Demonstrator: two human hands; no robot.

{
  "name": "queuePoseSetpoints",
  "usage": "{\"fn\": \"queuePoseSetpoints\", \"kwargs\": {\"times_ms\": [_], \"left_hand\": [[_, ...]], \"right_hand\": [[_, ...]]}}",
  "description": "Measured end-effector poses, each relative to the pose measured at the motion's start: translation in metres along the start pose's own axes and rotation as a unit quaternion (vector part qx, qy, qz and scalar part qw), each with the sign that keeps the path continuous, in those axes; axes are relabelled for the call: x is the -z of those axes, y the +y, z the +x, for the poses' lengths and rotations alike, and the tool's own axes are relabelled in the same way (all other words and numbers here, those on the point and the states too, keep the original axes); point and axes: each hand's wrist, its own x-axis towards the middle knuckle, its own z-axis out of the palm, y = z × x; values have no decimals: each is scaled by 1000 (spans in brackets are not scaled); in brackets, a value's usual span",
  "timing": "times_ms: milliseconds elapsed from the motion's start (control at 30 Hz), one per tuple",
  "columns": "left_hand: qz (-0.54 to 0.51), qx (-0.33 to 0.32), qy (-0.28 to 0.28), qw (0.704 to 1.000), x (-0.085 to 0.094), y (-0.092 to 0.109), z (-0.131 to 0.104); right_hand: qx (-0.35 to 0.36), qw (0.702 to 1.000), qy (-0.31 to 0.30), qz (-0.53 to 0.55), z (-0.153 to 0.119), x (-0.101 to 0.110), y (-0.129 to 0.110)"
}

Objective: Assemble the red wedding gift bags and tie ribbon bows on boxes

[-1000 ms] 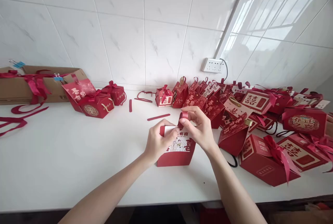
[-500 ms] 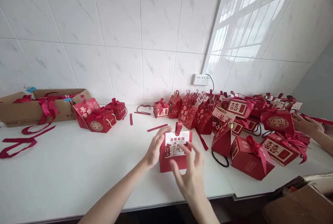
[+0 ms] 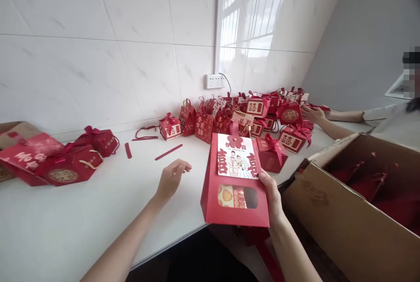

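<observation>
My right hand [image 3: 272, 194] grips the right side of a red gift box [image 3: 211, 203] with a clear window and a white card showing a couple. The box is held up over the table's front edge, a ribbon loop at its top. My left hand [image 3: 170, 179] is over the white table [image 3: 183, 203], left of the box, with nothing in it and its fingers loosely curled and apart. Two flat red strips [image 3: 169, 151] lie behind it.
Many red boxes [image 3: 205, 128] stand along the wall. More red boxes [image 3: 70, 170] sit at the left. An open cardboard box [image 3: 328, 203] with red items is at the right, and another person's hand [image 3: 313, 115] touches boxes behind it.
The view has swung right, bringing the cardboard box into sight. The red box has been lifted off the table in my right hand, and my left hand has come away from it.
</observation>
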Motion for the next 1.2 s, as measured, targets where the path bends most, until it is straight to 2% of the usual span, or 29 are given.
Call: {"fn": "queuePoseSetpoints", "kwargs": {"times_ms": [100,167,300,467,533,633,733,833,933,1033,1200], "left_hand": [[119,-70,-48,989,-2,-7,-1],[159,-101,-88,978,-4,-10,-2],[174,-115,-144,967,-7,-13,-5],[195,-124,-161,960,-8,-13,-7],[203,-126,-161,958,-8,-13,-7],[212,-131,-160,955,-7,-14,-8],[227,-137,-162,951,-7,-16,-8],[238,-143,-167,946,-7,-19,-9],[241,-144,-172,944,-6,-19,-9],[249,-135,-179,942,-6,-20,-9],[265,-120,-189,938,-7,-21,-9]], "right_hand": [[16,1000,-5,-10,-8,-2,-14],[41,999,1,-28,-8,-1,-20],[82,995,15,-56,-6,2,-27],[83,995,20,-50,-5,2,-31],[53,997,47,-30,-5,1,-32],[-39,994,80,66,-4,-4,-32],[-128,975,41,175,-5,-10,-28],[-188,944,-3,271,-8,-13,-24],[-222,911,-21,347,-11,-14,-23],[-235,891,-26,388,-13,-15,-24],[-235,890,-45,387,-13,-16,-26]]}}
